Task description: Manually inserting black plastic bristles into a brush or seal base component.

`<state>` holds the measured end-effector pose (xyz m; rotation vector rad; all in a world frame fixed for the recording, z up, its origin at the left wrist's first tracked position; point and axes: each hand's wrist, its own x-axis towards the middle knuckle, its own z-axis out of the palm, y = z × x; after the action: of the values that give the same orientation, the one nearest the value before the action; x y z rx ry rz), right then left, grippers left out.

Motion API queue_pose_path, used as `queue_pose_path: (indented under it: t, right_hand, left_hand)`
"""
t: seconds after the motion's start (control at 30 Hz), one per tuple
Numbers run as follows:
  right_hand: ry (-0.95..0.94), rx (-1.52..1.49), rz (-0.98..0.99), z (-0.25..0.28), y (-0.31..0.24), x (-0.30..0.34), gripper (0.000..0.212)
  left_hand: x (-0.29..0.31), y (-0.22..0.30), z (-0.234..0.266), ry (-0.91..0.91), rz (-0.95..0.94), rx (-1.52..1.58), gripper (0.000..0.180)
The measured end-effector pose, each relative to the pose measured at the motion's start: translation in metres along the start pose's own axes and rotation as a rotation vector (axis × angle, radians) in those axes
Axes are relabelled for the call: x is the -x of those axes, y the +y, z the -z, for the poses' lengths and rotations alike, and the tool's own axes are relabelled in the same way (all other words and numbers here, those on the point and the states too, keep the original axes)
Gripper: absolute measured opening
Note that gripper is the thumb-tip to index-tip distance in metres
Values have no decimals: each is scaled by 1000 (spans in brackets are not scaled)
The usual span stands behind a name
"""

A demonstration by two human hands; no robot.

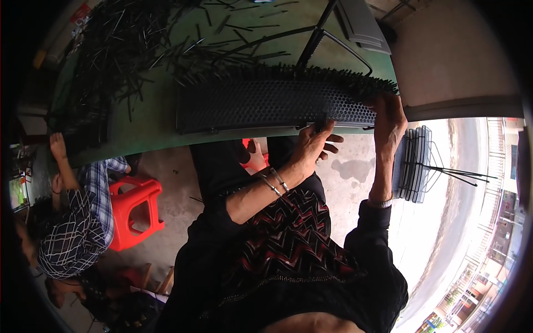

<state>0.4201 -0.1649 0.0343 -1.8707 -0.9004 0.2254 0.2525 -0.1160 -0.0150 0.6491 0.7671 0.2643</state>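
A long dark perforated panel (266, 105) lies along the table's near edge. A dense row of short black strips (266, 72) stands up along its far side. My left hand (311, 145) is at the panel's near edge, right of the middle. Its thumb is by the rim and its other fingers are spread, with nothing seen in them. My right hand (390, 116) is bent over the panel's right end. Its fingers are closed against the ends of the black strips, and what they pinch is hidden. A black metal frame (311, 47) stands behind the strips.
The green table (152, 105) carries a big heap of loose thin black strips (127, 39) at the left. Grey flat sheets (361, 25) lie far right. A red stool (135, 213) and two people (72, 227) are at left. Stacked wire-framed panels (415, 164) stand at right.
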Motion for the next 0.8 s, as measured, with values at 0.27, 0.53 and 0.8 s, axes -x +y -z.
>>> queue_pose_path:
  t: [0.27, 0.53, 0.8]
  right_hand:
    - [145, 266, 232, -16, 17, -11, 14]
    - [76, 275, 195, -11, 12, -13, 14]
    - [-44, 262, 196, -8, 13, -29, 15]
  left_hand:
    - [-16, -28, 1, -83, -30, 230, 30]
    - [-8, -16, 1, -29, 90, 196, 31]
    - [-7, -23, 4, -74, 29, 221, 29]
